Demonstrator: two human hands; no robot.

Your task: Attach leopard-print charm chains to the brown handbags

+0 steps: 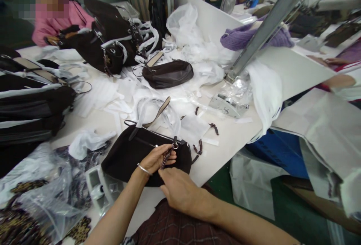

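Above white tabletop (210, 164), left hand (155, 158) grips braided charm (167, 157) palm-up; right hand (180, 190) curls palm-down at its tip, grip unclear.

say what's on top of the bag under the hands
Over the dark bag: a braided charm, the left hand and part of the right hand. What's behind them is hidden.

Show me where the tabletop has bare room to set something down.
Bare tabletop lies between the loose braided tassels and its right edge, in front of the grey device. A smaller patch sits between the nearest dark bag and the brown garment. The left is crowded with stacked bags and plastic wrap.
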